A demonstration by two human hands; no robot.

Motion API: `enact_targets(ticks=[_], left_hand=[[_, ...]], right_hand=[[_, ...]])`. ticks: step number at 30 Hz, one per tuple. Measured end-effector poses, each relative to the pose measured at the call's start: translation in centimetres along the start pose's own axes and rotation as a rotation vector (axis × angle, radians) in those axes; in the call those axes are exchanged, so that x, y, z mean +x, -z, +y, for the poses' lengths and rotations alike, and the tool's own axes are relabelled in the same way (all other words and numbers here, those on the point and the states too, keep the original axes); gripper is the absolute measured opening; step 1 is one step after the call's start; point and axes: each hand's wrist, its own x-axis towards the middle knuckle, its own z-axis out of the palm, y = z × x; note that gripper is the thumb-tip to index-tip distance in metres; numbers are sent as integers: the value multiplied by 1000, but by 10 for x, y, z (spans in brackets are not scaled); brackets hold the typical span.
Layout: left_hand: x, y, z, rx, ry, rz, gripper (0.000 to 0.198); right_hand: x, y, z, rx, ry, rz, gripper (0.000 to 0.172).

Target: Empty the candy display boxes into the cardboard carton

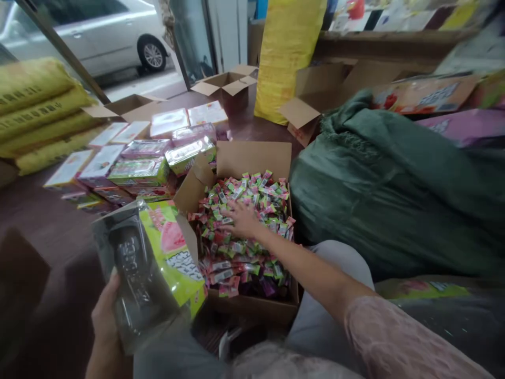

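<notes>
Clear plastic jar (145,268) (upright, leaning left) in left hand (104,316); right hand (242,220) spread on candies (244,231).

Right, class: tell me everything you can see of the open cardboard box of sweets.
The cardboard box is plain brown card, standing on the floor with flaps folded up and outward. It is heaped with small wrapped sweets in pink, green and white. The right hand rests on them, palm down.

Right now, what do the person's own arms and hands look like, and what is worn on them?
Both hands are bare, with no gloves. The right hand has a bare forearm, and a pink lace-patterned sleeve covers the upper arm. The left hand shows no sleeve at the wrist. No rings or watch can be made out.
</notes>
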Motion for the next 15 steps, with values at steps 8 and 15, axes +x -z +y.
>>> enact_targets(ticks=[8, 15], left_hand=[[-17, 56, -32, 109, 218, 47, 15], [-11, 77, -36, 127, 165, -37, 19]], right_hand=[[-71, -70, 19, 79, -443, 24, 61], [-108, -111, -5, 82, -403, 26, 59]])
